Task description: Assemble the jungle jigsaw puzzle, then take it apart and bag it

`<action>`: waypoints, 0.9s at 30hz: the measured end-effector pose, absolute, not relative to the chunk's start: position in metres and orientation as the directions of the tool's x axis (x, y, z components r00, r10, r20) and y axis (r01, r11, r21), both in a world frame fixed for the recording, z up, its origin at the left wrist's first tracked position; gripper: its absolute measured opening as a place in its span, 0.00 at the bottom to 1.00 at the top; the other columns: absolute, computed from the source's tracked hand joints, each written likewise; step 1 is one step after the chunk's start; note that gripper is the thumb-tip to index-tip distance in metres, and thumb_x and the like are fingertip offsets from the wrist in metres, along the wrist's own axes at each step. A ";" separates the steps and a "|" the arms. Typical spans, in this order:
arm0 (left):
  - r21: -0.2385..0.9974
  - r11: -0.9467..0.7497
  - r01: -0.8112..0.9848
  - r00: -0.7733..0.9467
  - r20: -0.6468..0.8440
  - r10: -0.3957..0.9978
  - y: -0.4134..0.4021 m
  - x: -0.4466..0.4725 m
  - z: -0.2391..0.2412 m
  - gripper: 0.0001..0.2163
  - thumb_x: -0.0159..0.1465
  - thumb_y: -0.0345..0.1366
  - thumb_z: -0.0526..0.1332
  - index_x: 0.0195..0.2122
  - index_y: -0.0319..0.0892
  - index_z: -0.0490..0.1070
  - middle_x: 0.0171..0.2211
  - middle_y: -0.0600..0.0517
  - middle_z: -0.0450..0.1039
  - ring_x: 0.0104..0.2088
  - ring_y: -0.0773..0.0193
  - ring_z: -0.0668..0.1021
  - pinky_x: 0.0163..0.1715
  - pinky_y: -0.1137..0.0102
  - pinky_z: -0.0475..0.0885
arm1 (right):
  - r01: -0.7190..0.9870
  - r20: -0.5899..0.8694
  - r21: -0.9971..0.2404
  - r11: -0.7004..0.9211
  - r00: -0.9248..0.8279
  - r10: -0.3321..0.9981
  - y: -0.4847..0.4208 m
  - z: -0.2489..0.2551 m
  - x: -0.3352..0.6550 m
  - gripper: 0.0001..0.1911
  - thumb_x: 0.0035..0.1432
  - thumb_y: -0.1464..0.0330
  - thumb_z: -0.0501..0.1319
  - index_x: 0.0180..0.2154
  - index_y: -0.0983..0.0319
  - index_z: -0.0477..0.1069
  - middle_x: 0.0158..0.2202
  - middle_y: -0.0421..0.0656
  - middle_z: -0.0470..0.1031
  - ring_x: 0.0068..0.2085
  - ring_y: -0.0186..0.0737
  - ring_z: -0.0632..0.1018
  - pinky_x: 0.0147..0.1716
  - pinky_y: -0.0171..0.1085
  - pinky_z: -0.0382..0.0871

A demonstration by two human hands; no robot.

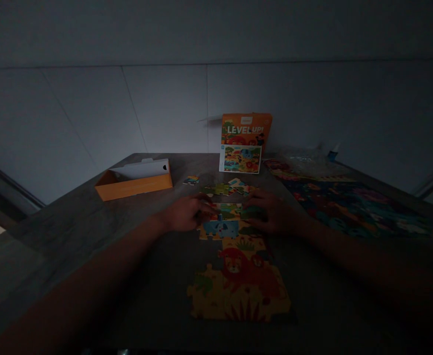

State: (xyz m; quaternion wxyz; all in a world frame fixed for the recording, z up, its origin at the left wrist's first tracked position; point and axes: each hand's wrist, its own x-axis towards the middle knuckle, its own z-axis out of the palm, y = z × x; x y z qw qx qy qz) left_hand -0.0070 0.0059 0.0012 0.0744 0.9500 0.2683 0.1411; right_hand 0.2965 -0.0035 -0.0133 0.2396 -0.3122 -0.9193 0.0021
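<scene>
A partly joined jigsaw puzzle (pixel 248 281) lies on the table before me, showing red lions, a green animal and yellow ground. At its far end is a blue elephant section (pixel 222 229), with a green and yellow strip (pixel 230 211) beyond it. My left hand (pixel 187 213) is at the strip's left end, its bent fingers closed on a reddish puzzle piece. Across from it, my right hand (pixel 268 212) rests at the right end, thumb and fingers spread around a green part. Loose puzzle pieces (pixel 222 189) lie just past both hands. Dim light blurs the fingertips.
An orange box tray (pixel 138 185) sits at the left. An upright orange box (pixel 246 129) stands at the back with a picture card (pixel 240 159) against it. A dark puzzle (pixel 353 204) and clear plastic wrapping (pixel 305 159) lie right. More pieces (pixel 191 180) lie near the tray.
</scene>
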 end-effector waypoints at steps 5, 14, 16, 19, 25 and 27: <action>0.235 -0.838 0.492 0.811 0.227 0.540 0.008 -0.010 0.001 0.15 0.63 0.27 0.60 0.47 0.47 0.80 0.51 0.45 0.75 0.51 0.55 0.77 0.50 0.62 0.74 | 0.634 0.401 -0.159 0.757 -0.659 0.636 -0.001 -0.017 0.298 0.14 0.54 0.64 0.63 0.43 0.62 0.75 0.44 0.52 0.73 0.45 0.54 0.75 0.44 0.51 0.71; 0.241 -0.852 0.464 0.822 0.240 0.516 0.008 -0.008 0.001 0.14 0.63 0.26 0.59 0.47 0.43 0.79 0.50 0.44 0.76 0.52 0.54 0.77 0.50 0.62 0.74 | 0.579 0.397 -0.226 0.783 -0.680 0.617 -0.001 -0.019 0.296 0.12 0.58 0.66 0.62 0.43 0.63 0.75 0.45 0.53 0.74 0.46 0.51 0.77 0.46 0.49 0.72; 0.246 -0.853 0.460 0.822 0.245 0.514 0.008 -0.008 0.001 0.15 0.63 0.26 0.59 0.48 0.42 0.78 0.50 0.43 0.76 0.51 0.54 0.77 0.51 0.61 0.74 | 0.572 0.397 -0.239 0.785 -0.680 0.616 -0.002 -0.019 0.296 0.12 0.57 0.67 0.62 0.44 0.62 0.75 0.46 0.52 0.74 0.46 0.50 0.77 0.46 0.49 0.72; 0.242 -0.857 0.456 0.826 0.244 0.508 0.009 -0.008 0.000 0.15 0.63 0.26 0.59 0.49 0.42 0.77 0.50 0.44 0.76 0.51 0.55 0.77 0.51 0.61 0.74 | 0.574 0.416 -0.257 0.778 -0.661 0.625 -0.001 -0.020 0.295 0.14 0.56 0.67 0.63 0.46 0.61 0.74 0.48 0.51 0.74 0.49 0.51 0.76 0.48 0.50 0.71; 0.240 -0.854 0.462 0.824 0.239 0.513 0.009 -0.008 0.000 0.14 0.63 0.26 0.58 0.47 0.42 0.78 0.51 0.44 0.76 0.53 0.55 0.76 0.52 0.61 0.74 | 0.581 0.404 -0.267 0.769 -0.657 0.636 -0.001 -0.023 0.294 0.16 0.56 0.66 0.62 0.47 0.62 0.74 0.48 0.52 0.75 0.50 0.53 0.76 0.50 0.53 0.70; 0.247 -0.853 0.460 0.822 0.246 0.514 0.008 -0.008 0.001 0.14 0.64 0.26 0.58 0.48 0.43 0.78 0.51 0.44 0.76 0.53 0.55 0.76 0.52 0.62 0.73 | 0.576 0.403 -0.269 0.772 -0.660 0.634 -0.001 -0.022 0.294 0.15 0.57 0.66 0.62 0.47 0.61 0.74 0.47 0.51 0.76 0.49 0.52 0.76 0.50 0.52 0.70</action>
